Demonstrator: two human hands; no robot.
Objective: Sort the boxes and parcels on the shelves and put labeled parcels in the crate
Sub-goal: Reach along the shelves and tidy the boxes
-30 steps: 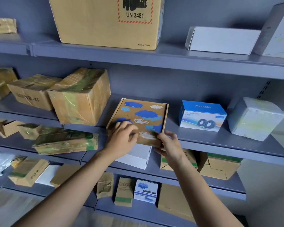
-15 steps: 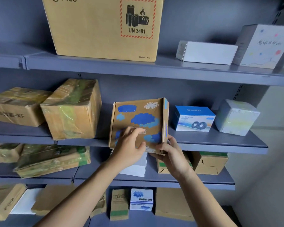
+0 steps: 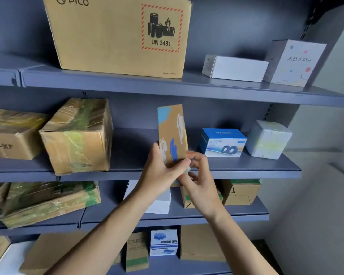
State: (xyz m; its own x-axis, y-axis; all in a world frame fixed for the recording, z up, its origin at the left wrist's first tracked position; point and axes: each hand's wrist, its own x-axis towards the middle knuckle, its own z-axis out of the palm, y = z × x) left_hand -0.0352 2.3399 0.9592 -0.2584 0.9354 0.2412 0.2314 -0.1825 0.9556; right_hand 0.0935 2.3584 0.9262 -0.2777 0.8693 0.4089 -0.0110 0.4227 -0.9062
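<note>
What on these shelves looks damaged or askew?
The tape-wrapped brown box on the middle shelf looks dented and sits turned at an angle. The flat wrapped parcel below it lies tilted.

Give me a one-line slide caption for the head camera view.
Left hand and right hand hold a flat brown cardboard box painted blue and white upright before the grey metal shelf.

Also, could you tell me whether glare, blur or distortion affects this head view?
Head view: wide-angle distortion bows the shelf edge; tape on the wrapped box glints; the painted box in the left hand and right hand looks slightly smeared; the PICO carton reads crisp.
</note>
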